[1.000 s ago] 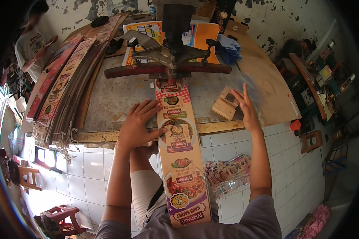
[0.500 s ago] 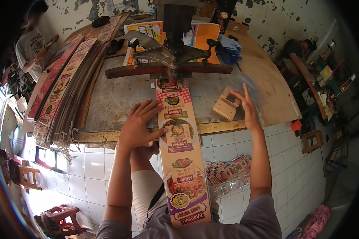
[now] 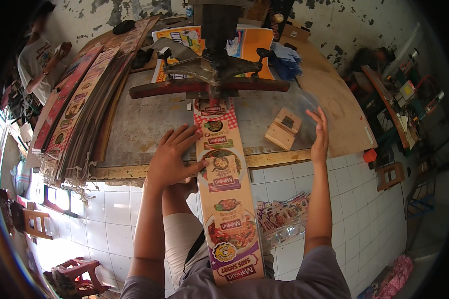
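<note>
Step in hand, as I read it: lining up and steadying the long printed strip (image 3: 223,197) under the press (image 3: 214,74). Far end of the strip lies on the counter (image 3: 134,132) beneath the press head; near end overhangs the counter edge and runs back to the person's waist. Can't tell if the head touches it.

Left hand (image 3: 173,154): grip spread wide, not closed on anything, fingertips and thumb against the strip's left edge. Right hand (image 3: 320,133): grip empty, fingers extended, raised right of the wooden block (image 3: 283,129) and apart from it.

Next move, my judgement: calls for the strip kept flat and square, left fingers out from under the head. If the block is needed, the right hand has to come back left for it. Risk: overhanging end could drag the strip skew.

Vs half a second ago: right hand is further right, off the block where its fingertips appeared to be. Left hand and strip look unchanged relative to the press. Block's stayed put.
</note>
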### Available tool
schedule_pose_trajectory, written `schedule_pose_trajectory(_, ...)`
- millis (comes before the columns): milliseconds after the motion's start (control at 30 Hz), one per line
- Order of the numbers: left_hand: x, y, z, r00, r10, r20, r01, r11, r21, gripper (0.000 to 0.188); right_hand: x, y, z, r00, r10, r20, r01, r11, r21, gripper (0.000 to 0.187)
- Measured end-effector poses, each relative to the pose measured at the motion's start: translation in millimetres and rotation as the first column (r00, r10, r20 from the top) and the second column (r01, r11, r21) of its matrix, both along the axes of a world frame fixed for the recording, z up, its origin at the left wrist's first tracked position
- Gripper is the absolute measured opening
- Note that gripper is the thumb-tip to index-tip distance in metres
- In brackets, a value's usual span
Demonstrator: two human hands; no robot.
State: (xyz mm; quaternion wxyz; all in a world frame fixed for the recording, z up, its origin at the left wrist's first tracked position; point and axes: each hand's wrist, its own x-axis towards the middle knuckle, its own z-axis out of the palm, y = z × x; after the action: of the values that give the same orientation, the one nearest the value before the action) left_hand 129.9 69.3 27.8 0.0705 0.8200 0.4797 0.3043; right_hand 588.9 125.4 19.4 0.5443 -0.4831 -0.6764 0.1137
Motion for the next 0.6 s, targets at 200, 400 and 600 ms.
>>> schedule_pose_trajectory(200,0.0,0.3,-0.3,1.0,-0.001,-0.008,0.001,1.0,-0.008,0.078,-0.6,-2.4,-0.9,1.0,-0.01,-0.014,0.009,1.0,-0.014,0.064)
schedule_pose_trajectory(400,0.0,-1.0,-0.7,1.0,0.009,-0.015,-0.009,1.0,-0.016,0.079,-8.2,-4.7,0.6,0.998,0.057,0.009,-0.057,0.997,-0.05,0.059)
schedule_pose_trajectory(600,0.1,-0.8,0.8,1.0,-0.002,-0.021,0.002,1.0,-0.014,0.079,-6.3,-1.2,-3.5,0.988,0.082,0.129,-0.079,0.997,-0.023,0.056)
